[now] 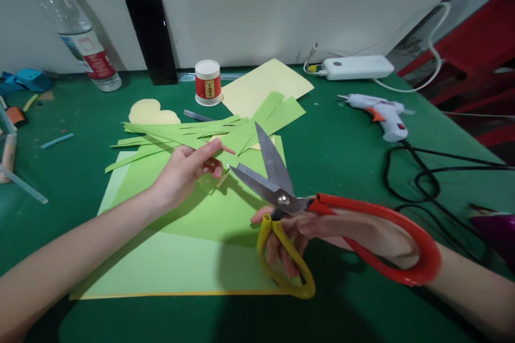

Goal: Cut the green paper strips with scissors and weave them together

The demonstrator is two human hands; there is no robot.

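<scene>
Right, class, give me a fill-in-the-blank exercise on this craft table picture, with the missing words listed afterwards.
1. The right hand holds scissors whose blades stand ____.
2. The left hand pinches a piece of ____ paper at the blades.
3. The scissors have one red handle and one ____ handle.
4. The glue gun lies on the table's ____ cloth.

Missing words: open; green; yellow; green

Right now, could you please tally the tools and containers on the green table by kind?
Scissors, open, in the right hand: 1
Glue gun: 1
Plastic bottle: 1
Small jar: 1
Pen: 1
Total: 5
The left hand pinches green paper.
</scene>
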